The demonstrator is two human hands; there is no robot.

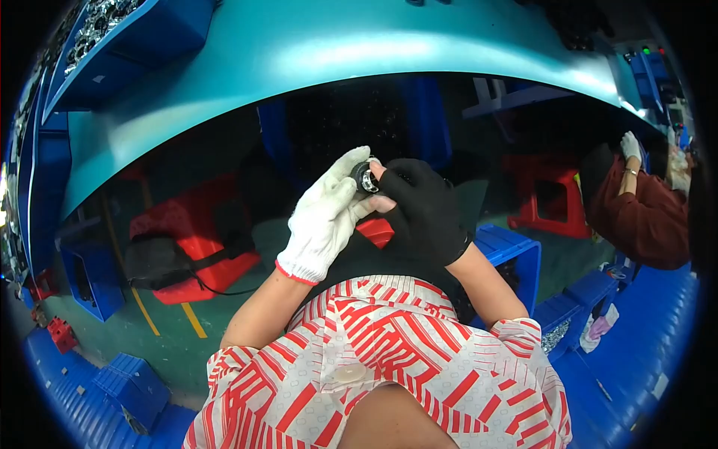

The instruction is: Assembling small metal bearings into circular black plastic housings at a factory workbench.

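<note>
My left hand [323,213], in a white knitted glove with a red cuff, is closed around a small round black part [366,178] with a shiny metal ring inside it. My right hand [425,206] wears a black glove with bare fingertips. Its fingers are curled, and a bare fingertip presses on the metal ring's right side. Both hands hold the part in front of my body, below the table edge. The far side of the part is hidden by my fingers.
A teal table [299,56] curves across the far side, with a blue bin [134,56] of shiny metal pieces at left. Red stools [550,198] stand on the green floor. A blue crate [516,251] is by my right elbow. A co-worker [643,202] sits at far right.
</note>
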